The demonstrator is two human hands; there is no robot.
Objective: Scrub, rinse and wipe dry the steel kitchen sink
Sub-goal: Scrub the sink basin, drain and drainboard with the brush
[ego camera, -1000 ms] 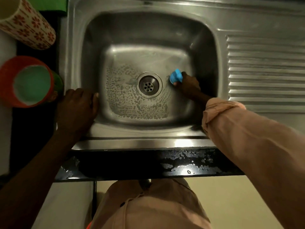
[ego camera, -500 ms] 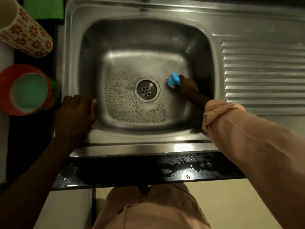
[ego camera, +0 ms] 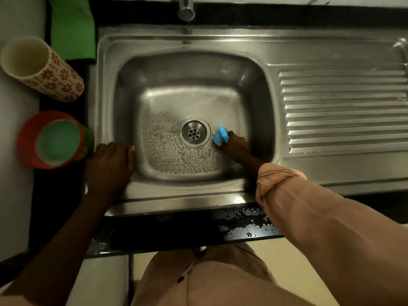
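Note:
The steel sink [ego camera: 154,195] fills the middle of the view, its basin floor beaded with soapy water around the round drain [ego camera: 194,133]. My right hand [ego camera: 235,146] reaches down into the basin and grips a small blue scrubber [ego camera: 220,135], pressed to the floor just right of the drain. My left hand [ego camera: 109,166] rests on the sink's front left rim, fingers curled over the edge into the basin.
A ribbed draining board [ego camera: 344,111] lies to the right. The tap [ego camera: 186,8] hangs over the back rim. On the left stand a floral cup [ego camera: 42,69], an orange cup [ego camera: 53,140] and a green cloth [ego camera: 72,29]. The black counter edge [ego camera: 187,228] is wet.
The scrubber stays beside the drain with small shifts. The camera has tilted up, bringing the tap and back rim into view. My left hand keeps its place on the rim.

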